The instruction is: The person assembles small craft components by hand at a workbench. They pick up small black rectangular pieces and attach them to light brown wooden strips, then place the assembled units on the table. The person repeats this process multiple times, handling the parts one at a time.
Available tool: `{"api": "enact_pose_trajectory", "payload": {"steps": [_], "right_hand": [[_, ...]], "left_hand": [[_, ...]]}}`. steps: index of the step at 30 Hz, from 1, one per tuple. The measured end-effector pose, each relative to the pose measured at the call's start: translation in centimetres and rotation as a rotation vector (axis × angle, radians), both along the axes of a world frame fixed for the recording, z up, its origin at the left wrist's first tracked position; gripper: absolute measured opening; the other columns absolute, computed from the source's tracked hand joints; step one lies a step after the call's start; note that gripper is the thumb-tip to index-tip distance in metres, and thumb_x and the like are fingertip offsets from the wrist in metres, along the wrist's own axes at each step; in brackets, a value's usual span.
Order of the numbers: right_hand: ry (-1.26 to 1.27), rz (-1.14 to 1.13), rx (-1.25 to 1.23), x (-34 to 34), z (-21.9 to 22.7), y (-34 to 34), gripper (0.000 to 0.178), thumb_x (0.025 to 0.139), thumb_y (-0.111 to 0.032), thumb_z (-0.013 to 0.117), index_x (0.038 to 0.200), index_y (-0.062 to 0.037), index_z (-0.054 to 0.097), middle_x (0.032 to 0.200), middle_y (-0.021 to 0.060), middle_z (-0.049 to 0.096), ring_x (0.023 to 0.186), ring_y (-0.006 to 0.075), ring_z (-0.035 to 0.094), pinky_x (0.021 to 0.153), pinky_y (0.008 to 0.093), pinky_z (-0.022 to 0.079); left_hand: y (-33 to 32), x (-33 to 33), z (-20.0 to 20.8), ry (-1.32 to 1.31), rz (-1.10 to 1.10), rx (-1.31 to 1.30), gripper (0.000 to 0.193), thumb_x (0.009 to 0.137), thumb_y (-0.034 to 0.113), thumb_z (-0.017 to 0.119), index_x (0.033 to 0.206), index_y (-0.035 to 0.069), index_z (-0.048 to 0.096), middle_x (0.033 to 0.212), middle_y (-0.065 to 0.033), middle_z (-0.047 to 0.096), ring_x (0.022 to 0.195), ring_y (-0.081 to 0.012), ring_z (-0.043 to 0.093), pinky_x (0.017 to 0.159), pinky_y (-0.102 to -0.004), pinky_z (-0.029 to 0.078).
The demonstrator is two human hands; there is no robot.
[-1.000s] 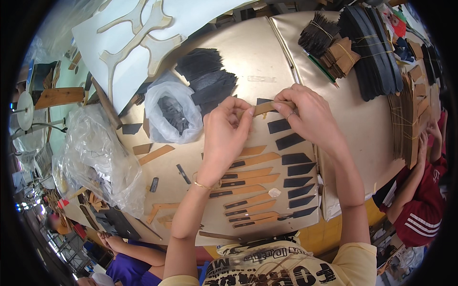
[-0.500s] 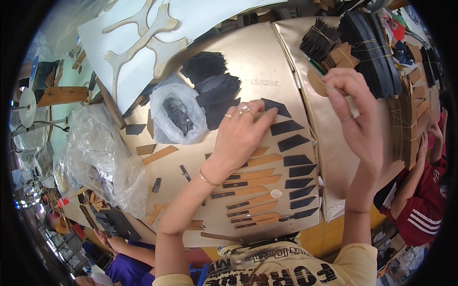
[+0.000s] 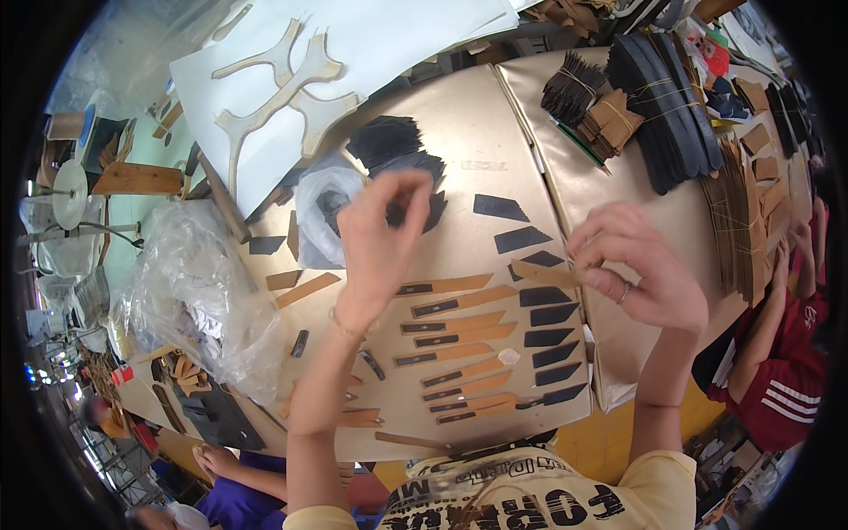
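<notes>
The right hand [image 3: 638, 272] has a tan strip [image 3: 541, 271] pinched between thumb and fingertips, with the strip sticking out to its left over the gold board [image 3: 459, 159], just above the rows of tan strips [image 3: 455, 329] and black pieces [image 3: 552, 314]. The left hand [image 3: 380, 238] hovers half-curled with nothing in it, right by the loose black pile [image 3: 393, 146].

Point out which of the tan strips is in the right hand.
It is the plain tan strip pinched in the right hand, above the black pieces. The other tan strips lie flat in a column, each with a dark end.
</notes>
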State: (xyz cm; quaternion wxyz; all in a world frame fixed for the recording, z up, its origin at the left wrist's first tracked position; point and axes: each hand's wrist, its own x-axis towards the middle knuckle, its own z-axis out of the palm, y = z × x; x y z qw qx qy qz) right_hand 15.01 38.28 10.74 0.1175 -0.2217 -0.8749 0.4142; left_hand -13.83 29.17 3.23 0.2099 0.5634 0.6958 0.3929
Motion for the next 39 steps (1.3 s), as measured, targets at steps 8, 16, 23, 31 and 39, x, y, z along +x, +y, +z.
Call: {"api": "enact_pose_trajectory", "payload": {"steps": [8, 16, 23, 31, 39], "right_hand": [[-0.171, 0.081, -0.103, -0.8, 0.8, -1.6, 0.015, 0.086, -0.014, 0.074, 0.099, -0.0077, 0.070, 0.083, 0.0051, 0.066, 0.080, 0.0276, 0.062, 0.079, 0.0362, 0.044], [-0.173, 0.091, -0.059, -2.2, 0.1, -2.2, 0.015, 0.086, -0.017, 0.074, 0.096, -0.0073, 0.070, 0.079, 0.0043, 0.063, 0.072, 0.0268, 0.060, 0.071, 0.0368, 0.044], [0.030, 0.027, -0.357, -4.3, -2.4, -0.3, 0.014, 0.089, -0.014, 0.073, 0.094, -0.0013, 0.070, 0.081, 0.0070, 0.065, 0.067, 0.0209, 0.057, 0.061, 0.0311, 0.043], [-0.106, -0.229, -0.502, -5.8, -5.5, -0.1, 0.019, 0.095, -0.013, 0.069, 0.096, 0.0056, 0.068, 0.067, 0.0031, 0.059, 0.059, 0.0065, 0.045, 0.052, 0.0258, 0.038], [-0.192, -0.257, -0.616, -6.7, -5.3, 0.4, 0.015, 0.096, -0.011, 0.068, 0.100, 0.0035, 0.066, 0.081, -0.0031, 0.060, 0.073, 0.0030, 0.048, 0.063, 0.0214, 0.043]], "left_hand": [[2.3, 2.8, -2.8, 0.467, -0.411, 0.135, 0.028, 0.085, 0.020, 0.076, 0.110, 0.009, 0.072, 0.116, -0.0098, 0.066, 0.099, -0.0270, 0.063, 0.091, -0.0407, 0.045], [-0.3, 4.5, -2.4, 0.123, -0.118, 0.062, 0.022, 0.086, 0.020, 0.076, 0.103, 0.007, 0.073, 0.107, -0.0102, 0.067, 0.098, -0.0252, 0.063, 0.091, -0.0377, 0.045], [-3.0, 2.1, 1.6, -1.009, -0.472, -0.417, 0.032, 0.102, 0.020, 0.060, 0.118, -0.007, 0.066, 0.113, -0.0131, 0.071, 0.096, -0.0159, 0.067, 0.091, -0.0307, 0.053], [-3.2, 0.7, 0.6, -1.013, -0.107, -0.565, 0.026, 0.094, 0.010, 0.071, 0.114, -0.006, 0.068, 0.091, -0.0090, 0.072, 0.075, -0.0093, 0.067, 0.068, -0.0210, 0.055], [-2.2, 1.1, -0.1, -0.997, 0.010, -0.562, 0.022, 0.092, 0.012, 0.075, 0.105, -0.005, 0.071, 0.074, -0.0025, 0.069, 0.061, -0.0052, 0.063, 0.055, -0.0178, 0.051]]}}
